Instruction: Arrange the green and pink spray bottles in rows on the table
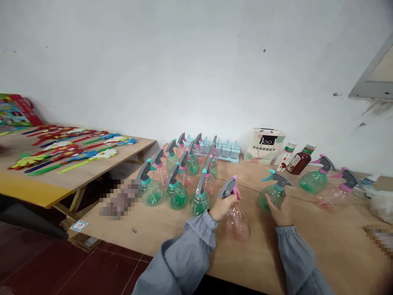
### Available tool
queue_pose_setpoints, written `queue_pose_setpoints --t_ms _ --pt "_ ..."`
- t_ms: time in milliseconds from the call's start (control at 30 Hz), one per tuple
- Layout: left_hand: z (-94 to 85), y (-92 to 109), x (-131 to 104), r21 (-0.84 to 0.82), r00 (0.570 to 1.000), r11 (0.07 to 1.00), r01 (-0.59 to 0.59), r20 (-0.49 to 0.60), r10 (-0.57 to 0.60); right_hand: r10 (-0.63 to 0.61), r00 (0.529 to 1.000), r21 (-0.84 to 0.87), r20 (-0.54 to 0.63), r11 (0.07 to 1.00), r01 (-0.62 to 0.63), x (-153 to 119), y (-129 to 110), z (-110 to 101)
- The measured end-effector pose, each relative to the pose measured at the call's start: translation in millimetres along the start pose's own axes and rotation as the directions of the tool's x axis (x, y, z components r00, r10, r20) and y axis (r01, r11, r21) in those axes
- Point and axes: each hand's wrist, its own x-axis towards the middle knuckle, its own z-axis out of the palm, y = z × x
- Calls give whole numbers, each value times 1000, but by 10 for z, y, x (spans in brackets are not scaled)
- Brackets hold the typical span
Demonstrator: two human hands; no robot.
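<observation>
My left hand (pixel 225 207) is closed around the neck of a clear pink spray bottle (pixel 237 224) with a grey and pink trigger head. My right hand (pixel 281 209) grips a green spray bottle (pixel 266 196), which has a grey head and a blue nozzle, near its neck. Left of my hands several spray bottles (pixel 176 197) stand in rows, green ones and pink ones mixed. On the right are another green spray bottle (pixel 313 180) and another pink spray bottle (pixel 331 198).
Along the wall stand a light-blue popsicle mould (pixel 229 151), a printed paper box (pixel 264 146), a white-capped bottle (pixel 286 156) and a dark red bottle (pixel 302 159). A tub (pixel 382 205) sits far right. Colourful hand-shaped sticks (pixel 76 157) cover the left table (pixel 89 172).
</observation>
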Motion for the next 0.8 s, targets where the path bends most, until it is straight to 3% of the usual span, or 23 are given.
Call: queue_pose_setpoints --t_ms 100,233,467,633,800 --pt "0 20 -7 60 998 997 -58 28 56 26 998 17 -58 1000 -25 -10 31 -51" --pt "-15 69 6 188 990 972 -142 47 136 41 998 25 -52 999 -40 -7 26 -88" --pt "-35 31 -22 124 997 989 -83 15 82 24 997 39 -69 999 -21 -28 59 -77" --pt "7 37 -22 236 978 950 -206 40 203 29 997 35 -68 999 -26 -41 99 -53" --pt "19 39 -30 268 970 934 -237 12 243 7 996 28 -88 1000 -5 -53 118 -47"
